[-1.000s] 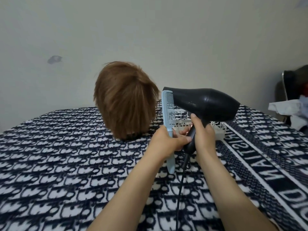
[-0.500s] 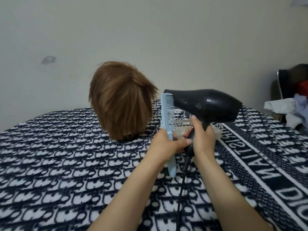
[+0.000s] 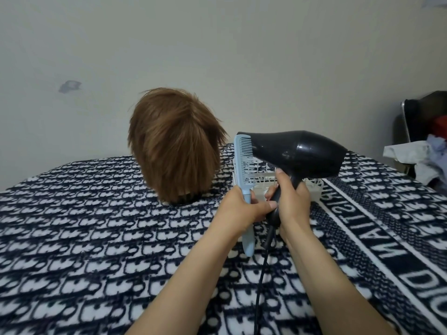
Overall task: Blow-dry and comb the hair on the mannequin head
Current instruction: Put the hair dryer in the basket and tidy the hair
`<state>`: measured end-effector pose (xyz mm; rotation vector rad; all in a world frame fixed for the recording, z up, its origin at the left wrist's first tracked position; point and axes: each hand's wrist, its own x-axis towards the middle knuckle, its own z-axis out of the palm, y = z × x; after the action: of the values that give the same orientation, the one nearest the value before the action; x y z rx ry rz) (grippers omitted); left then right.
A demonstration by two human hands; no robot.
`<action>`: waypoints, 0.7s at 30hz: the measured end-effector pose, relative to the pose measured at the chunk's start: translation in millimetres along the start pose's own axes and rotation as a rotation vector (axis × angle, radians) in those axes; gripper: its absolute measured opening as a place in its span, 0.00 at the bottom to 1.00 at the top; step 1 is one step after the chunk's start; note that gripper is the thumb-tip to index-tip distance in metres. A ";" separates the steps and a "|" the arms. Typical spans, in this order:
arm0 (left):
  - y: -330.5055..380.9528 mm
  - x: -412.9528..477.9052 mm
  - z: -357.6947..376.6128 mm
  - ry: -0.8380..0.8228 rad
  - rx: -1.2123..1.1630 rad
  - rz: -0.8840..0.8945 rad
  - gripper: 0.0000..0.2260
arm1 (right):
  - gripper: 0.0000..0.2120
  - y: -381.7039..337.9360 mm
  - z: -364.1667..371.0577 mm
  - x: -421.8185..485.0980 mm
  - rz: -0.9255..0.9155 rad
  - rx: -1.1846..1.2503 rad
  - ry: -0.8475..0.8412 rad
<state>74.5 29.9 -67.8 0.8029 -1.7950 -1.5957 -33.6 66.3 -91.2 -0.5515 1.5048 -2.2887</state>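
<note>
The mannequin head [image 3: 175, 146] with short brown hair stands on the patterned blanket, its back towards me. My left hand [image 3: 239, 209] grips the handle of a light blue comb [image 3: 243, 163], held upright with its teeth pointing right. My right hand [image 3: 291, 201] grips the handle of a black hair dryer [image 3: 297, 153], whose nozzle points left at the comb's teeth. The two hands touch, a little right of the mannequin head. The dryer's black cord [image 3: 262, 274] hangs down between my forearms.
A black-and-white patterned blanket [image 3: 96, 238] covers the surface. A white plastic basket [image 3: 312, 187] sits behind my hands. At the far right stand a dark chair [image 3: 411, 117] and a pile of clothes [image 3: 420, 158]. A plain wall rises behind.
Hands, comb and dryer stay together almost unmoved. The camera view has shifted slightly, so the mannequin head sits a little further left in the frame.
</note>
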 end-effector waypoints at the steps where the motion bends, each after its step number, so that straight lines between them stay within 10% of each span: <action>1: -0.1 0.3 0.0 -0.003 -0.003 0.000 0.20 | 0.10 -0.2 -0.2 0.0 0.004 -0.002 -0.004; 21: 26.4 22.1 27.9 0.127 -0.238 -0.077 0.20 | 0.13 -35.7 0.1 46.3 0.372 -0.044 -0.179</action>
<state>37.7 33.0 -43.4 0.8487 -1.4687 -1.7270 -76.2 57.2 -52.2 -0.4325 1.4354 -1.8777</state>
